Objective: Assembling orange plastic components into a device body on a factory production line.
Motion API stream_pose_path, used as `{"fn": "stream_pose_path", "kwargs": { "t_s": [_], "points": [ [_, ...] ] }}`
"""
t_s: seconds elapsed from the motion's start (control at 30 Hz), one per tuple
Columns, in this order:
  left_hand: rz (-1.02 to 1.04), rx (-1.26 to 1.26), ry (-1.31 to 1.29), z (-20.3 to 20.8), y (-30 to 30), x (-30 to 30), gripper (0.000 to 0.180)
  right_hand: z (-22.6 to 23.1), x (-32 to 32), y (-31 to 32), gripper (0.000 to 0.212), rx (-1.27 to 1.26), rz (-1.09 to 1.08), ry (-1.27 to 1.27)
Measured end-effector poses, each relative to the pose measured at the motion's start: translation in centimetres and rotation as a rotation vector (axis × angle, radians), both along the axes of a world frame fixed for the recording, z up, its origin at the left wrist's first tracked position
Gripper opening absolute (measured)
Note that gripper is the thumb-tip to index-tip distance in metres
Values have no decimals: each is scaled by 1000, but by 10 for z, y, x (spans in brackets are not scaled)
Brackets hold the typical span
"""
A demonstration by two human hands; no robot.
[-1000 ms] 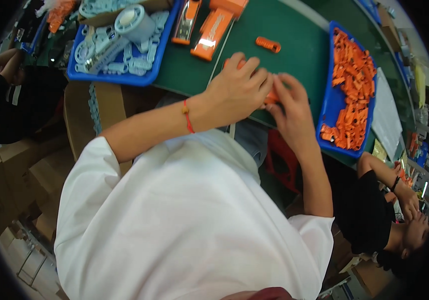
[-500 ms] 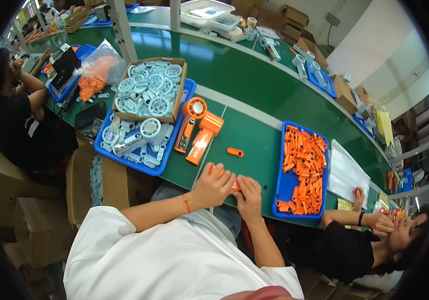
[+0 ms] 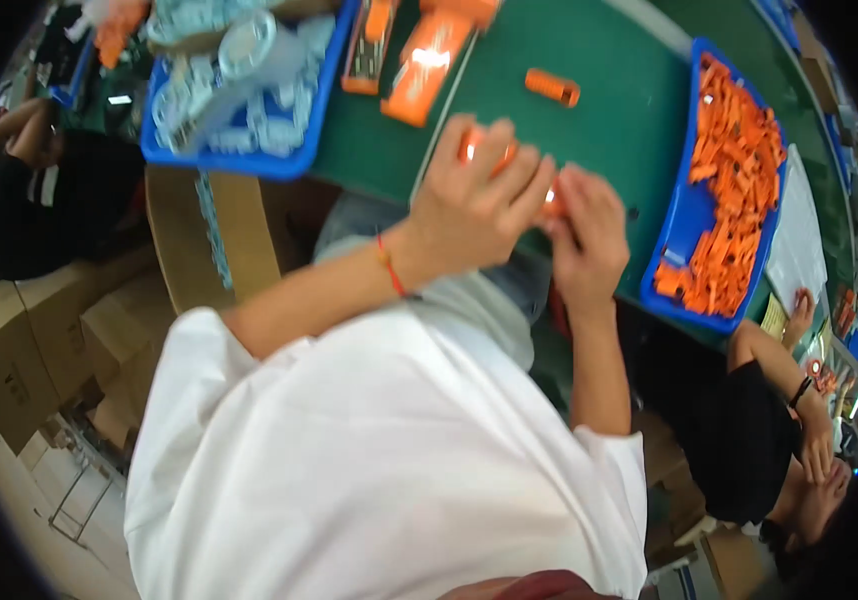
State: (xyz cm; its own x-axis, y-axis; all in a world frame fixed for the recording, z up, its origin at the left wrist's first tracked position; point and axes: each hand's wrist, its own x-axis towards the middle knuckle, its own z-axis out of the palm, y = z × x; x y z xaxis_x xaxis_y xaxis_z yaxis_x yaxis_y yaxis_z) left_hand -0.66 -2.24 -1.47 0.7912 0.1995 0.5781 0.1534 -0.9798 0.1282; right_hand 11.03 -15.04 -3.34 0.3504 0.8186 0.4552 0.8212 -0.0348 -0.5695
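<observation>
My left hand (image 3: 474, 205) is closed around a glossy orange plastic part (image 3: 486, 152), most of it hidden under the fingers. Pressed close beside it, my right hand (image 3: 591, 235) pinches a bit of orange plastic (image 3: 553, 198) between thumb and fingers. Whether both hands grip one piece or two cannot be made out. Beyond them a small orange clip-shaped piece (image 3: 552, 88) lies on the green table (image 3: 609, 115). Further left are an orange fan housing (image 3: 431, 68) and another orange fan body with its inside showing (image 3: 366, 50).
At left, a blue tray (image 3: 289, 166) carries pale blue plastic parts. A second blue tray (image 3: 684, 235) at right is heaped with small orange pieces. White paper (image 3: 794, 230) lies past it. People in black sit on both sides; cardboard boxes (image 3: 39, 330) stand at lower left.
The view has tipped down and come closer, so the table things sit higher and larger. Both hands remain together on the orange plastic, with slight finger shifts.
</observation>
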Motion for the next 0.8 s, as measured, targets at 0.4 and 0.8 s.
{"fn": "stream_pose_path", "kwargs": {
  "t_s": [0.4, 0.8],
  "points": [
    [-8, -463, -359, 0, 15, -33, 69, 35, 2, 14, 50, -382, 19, 277],
    [-288, -1273, 203, 15, 2, -12, 74, 44, -11, 7, 44, -120, 9, 1178]
  ]
}}
